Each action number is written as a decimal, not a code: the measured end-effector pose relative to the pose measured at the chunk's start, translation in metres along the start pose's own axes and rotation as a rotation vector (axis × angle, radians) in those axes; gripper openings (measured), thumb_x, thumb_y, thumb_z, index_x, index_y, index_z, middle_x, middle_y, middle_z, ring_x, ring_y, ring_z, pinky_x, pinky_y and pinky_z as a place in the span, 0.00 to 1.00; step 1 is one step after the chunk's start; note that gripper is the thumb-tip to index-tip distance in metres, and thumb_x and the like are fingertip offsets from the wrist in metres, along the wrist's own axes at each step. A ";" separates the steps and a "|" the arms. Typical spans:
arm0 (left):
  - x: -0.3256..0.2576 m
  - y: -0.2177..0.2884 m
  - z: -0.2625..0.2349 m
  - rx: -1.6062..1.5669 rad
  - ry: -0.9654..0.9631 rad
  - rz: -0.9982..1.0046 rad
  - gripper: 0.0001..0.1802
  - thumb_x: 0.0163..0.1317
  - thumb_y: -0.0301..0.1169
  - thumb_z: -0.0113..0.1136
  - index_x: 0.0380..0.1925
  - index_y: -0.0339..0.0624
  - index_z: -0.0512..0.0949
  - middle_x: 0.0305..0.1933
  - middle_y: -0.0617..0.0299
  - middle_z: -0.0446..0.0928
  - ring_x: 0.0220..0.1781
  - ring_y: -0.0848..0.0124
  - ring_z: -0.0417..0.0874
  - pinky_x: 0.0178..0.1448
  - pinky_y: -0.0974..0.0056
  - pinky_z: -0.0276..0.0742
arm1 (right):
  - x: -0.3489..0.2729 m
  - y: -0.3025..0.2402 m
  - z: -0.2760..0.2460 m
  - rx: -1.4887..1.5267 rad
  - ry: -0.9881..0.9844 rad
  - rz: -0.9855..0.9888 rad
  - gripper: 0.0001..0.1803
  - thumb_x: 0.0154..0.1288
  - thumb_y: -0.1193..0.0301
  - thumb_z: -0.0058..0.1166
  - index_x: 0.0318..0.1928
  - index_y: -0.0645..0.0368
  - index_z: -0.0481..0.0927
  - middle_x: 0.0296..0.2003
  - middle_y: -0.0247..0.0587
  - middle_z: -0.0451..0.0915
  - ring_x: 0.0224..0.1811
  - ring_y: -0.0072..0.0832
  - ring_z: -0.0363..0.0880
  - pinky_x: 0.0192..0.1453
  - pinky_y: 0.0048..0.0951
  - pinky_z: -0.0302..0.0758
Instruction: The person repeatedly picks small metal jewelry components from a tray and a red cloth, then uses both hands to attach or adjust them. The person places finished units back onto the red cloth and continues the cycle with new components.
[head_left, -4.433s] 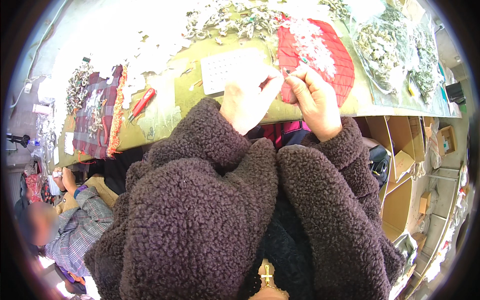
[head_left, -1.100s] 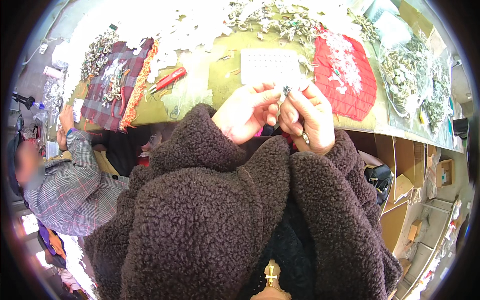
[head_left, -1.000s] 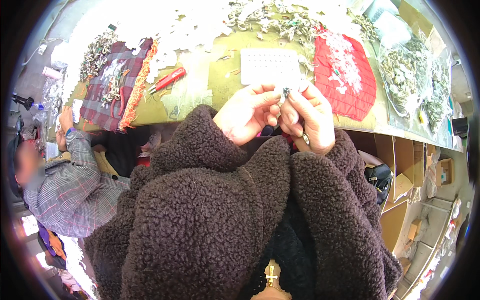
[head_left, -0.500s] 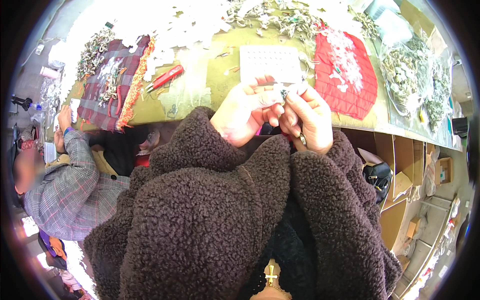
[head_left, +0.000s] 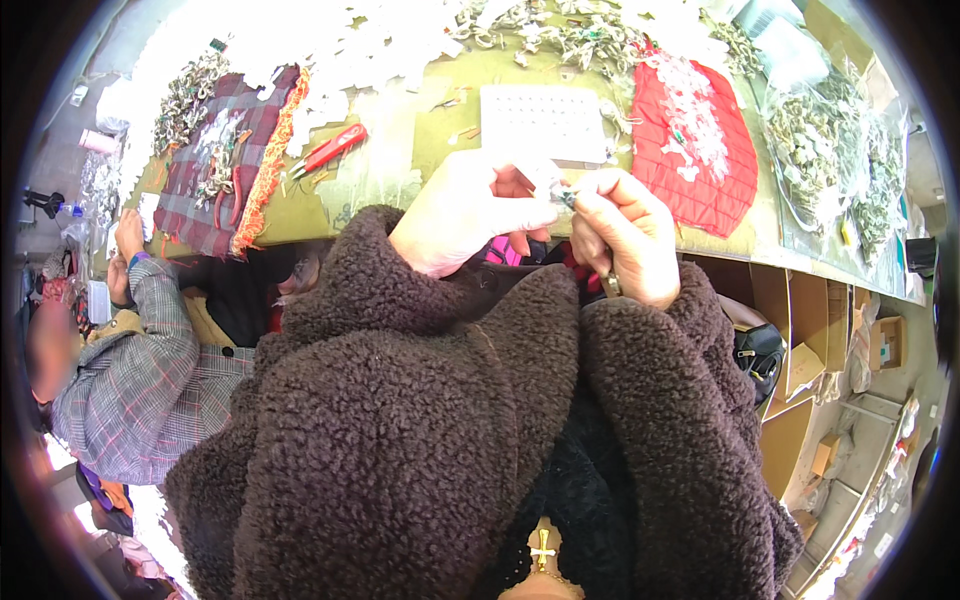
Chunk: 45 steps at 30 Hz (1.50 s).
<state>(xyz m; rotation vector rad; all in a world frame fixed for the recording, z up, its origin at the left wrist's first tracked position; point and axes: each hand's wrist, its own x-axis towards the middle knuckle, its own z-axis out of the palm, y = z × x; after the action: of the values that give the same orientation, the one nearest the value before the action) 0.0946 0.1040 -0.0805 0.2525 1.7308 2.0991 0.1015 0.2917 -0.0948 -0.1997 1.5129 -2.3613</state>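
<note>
Head view's got the left hand [head_left: 470, 210] and right hand [head_left: 628, 235] meeting fingertip to fingertip, both pinching a tiny metal piece [head_left: 567, 196] just above the table [head_left: 440, 110] edge. Right behind sits a white dotted card [head_left: 543, 122], red quilted cloth [head_left: 700, 150] beside it, red pliers [head_left: 328, 151] further left.

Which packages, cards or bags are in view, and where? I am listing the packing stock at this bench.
White card: flat on the table beyond the hands, rectangular, with rows of small dots.
Clear plastic bags: far right of the table, holding small greyish pieces.
Brown cardboard boxes: open, under the table's right end.
</note>
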 end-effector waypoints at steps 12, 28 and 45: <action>0.002 -0.022 0.014 -0.428 0.066 0.112 0.12 0.58 0.21 0.60 0.42 0.32 0.75 0.35 0.56 0.79 0.32 0.70 0.81 0.32 0.68 0.78 | 0.001 0.007 0.002 0.267 -0.010 0.052 0.06 0.69 0.73 0.47 0.40 0.63 0.73 0.17 0.36 0.70 0.10 0.16 0.59 0.15 0.18 0.56; -0.001 -0.015 0.021 -0.228 0.113 0.162 0.11 0.58 0.23 0.61 0.41 0.32 0.75 0.33 0.56 0.80 0.31 0.70 0.81 0.36 0.68 0.79 | -0.002 0.011 0.006 0.154 0.114 -0.035 0.06 0.67 0.72 0.51 0.40 0.62 0.75 0.17 0.31 0.72 0.12 0.13 0.60 0.17 0.16 0.57; 0.006 -0.034 0.020 -0.510 0.142 0.166 0.09 0.62 0.27 0.58 0.42 0.39 0.72 0.25 0.65 0.74 0.15 0.82 0.66 0.17 0.75 0.60 | -0.006 0.020 0.010 -0.474 0.055 -0.395 0.12 0.66 0.80 0.50 0.49 0.65 0.74 0.30 0.34 0.79 0.29 0.13 0.73 0.32 0.16 0.69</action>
<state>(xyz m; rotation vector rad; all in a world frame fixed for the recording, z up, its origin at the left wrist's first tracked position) 0.1033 0.1300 -0.1100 0.0989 1.2143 2.6479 0.1144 0.2777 -0.1082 -0.5964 2.2169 -2.2466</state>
